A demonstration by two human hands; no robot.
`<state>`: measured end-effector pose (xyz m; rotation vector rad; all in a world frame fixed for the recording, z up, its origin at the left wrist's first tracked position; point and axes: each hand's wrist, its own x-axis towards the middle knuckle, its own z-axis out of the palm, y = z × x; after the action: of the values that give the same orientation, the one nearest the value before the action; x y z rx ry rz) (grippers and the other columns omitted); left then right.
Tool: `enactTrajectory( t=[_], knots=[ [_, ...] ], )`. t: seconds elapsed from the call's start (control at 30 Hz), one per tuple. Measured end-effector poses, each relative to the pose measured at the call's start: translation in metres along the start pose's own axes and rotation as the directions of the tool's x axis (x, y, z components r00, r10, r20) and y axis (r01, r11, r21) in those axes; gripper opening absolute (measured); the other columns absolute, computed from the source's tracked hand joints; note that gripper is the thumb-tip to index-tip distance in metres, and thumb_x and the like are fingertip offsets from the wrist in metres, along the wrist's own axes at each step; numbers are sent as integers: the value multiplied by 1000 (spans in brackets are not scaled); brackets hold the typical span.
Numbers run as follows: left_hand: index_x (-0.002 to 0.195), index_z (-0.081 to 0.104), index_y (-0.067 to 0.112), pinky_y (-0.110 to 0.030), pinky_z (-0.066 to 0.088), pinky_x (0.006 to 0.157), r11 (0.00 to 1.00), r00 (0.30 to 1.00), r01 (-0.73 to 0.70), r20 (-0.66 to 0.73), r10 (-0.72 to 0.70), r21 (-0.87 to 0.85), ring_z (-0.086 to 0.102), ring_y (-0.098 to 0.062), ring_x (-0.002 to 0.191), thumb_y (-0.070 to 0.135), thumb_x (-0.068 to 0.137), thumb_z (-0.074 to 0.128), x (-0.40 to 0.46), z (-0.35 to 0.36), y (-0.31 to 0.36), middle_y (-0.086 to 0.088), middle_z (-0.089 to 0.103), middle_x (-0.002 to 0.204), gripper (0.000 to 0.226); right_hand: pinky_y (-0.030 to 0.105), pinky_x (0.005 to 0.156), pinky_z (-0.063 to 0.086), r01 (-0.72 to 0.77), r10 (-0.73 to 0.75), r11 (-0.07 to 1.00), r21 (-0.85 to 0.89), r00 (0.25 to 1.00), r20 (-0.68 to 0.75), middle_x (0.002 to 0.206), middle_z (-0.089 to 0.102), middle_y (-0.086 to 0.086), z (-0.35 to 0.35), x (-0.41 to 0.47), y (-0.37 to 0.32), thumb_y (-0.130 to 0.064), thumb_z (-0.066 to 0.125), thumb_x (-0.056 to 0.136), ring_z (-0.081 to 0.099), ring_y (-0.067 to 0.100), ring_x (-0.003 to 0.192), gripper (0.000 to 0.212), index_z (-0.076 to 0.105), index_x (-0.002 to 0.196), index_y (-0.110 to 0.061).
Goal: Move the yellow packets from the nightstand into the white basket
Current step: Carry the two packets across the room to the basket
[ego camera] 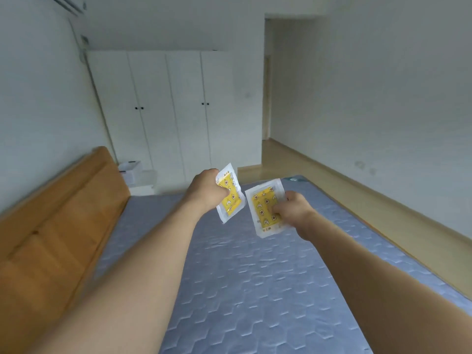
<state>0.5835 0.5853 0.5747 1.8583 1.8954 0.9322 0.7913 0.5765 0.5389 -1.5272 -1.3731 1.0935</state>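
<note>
Packets: two flat, crinkly yellow squares with white edges.
Left hand (207,189): fist curled round left packet (231,194).
Right hand (291,209): fingers pinch right packet (264,206).
Below: soft, bumpy blue mattress (255,290).

White wardrobe (163,108), wooden headboard (58,208), blue mattress (255,290), seemingly wooden floor (332,180).

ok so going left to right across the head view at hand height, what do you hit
headboard → left hand → left packet → right packet → right hand → wood floor
</note>
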Motion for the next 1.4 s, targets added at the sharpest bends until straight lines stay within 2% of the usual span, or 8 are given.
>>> enactTrajectory(
  t=[0.23,0.4,0.63,0.8,0.93,1.03,1.2,1.4],
  knots=[
    [84,56,14,-28,43,59,955,933,-276,210,293,-106,61,-23,75,15,82,65,23,190,219,-3,63,86,10,40,81,56,-68,105,991,116,930,-352,93,68,5,-264,-11,87,-1,57,88,68,26,87,16,59,95,-15],
    [78,56,20,-29,46,63,886,794,-408,393,464,-220,62,-20,75,16,81,69,31,303,342,1,65,83,14,42,81,57,-110,200,975,194,820,-536,96,68,7,-409,-23,140,-1,57,89,68,26,86,21,55,83,-22],
    [104,54,17,-25,45,54,792,620,-503,494,609,-345,61,-11,79,19,85,70,54,444,463,4,63,99,25,37,70,58,-125,294,947,295,707,-644,103,70,11,-551,6,204,1,59,88,69,28,87,19,60,101,-13],
    [106,50,16,-20,40,51,765,598,-448,482,641,-462,59,-5,77,18,84,72,111,541,548,7,61,97,32,41,79,58,-110,289,950,291,659,-695,101,71,10,-663,68,228,1,60,88,70,28,88,25,63,110,-10],
    [98,61,8,-22,49,53,744,566,-381,497,657,-549,68,-13,73,16,81,75,159,610,626,-2,70,91,24,32,63,56,-87,270,956,279,626,-731,102,71,8,-754,103,238,1,59,90,70,21,81,26,61,113,-10],
    [94,64,8,-19,49,51,738,571,-254,518,636,-626,70,-13,71,14,80,76,174,670,682,-4,73,91,19,32,63,57,-67,283,951,302,584,-761,104,72,11,-821,119,257,2,60,89,71,24,84,26,62,114,-7],
    [95,67,3,-31,60,63,710,535,-102,564,630,-697,74,-20,75,9,80,75,175,784,781,-9,75,93,19,27,57,54,-34,304,942,335,512,-803,102,72,9,-927,146,306,1,61,89,70,19,78,23,62,110,-7],
    [100,69,2,-35,60,68,660,547,20,561,622,-751,73,-25,82,8,78,78,194,898,904,-11,75,95,24,47,86,57,54,265,941,333,493,-829,101,72,9,-1079,185,356,0,62,88,71,27,89,16,62,98,-13]
  ],
)
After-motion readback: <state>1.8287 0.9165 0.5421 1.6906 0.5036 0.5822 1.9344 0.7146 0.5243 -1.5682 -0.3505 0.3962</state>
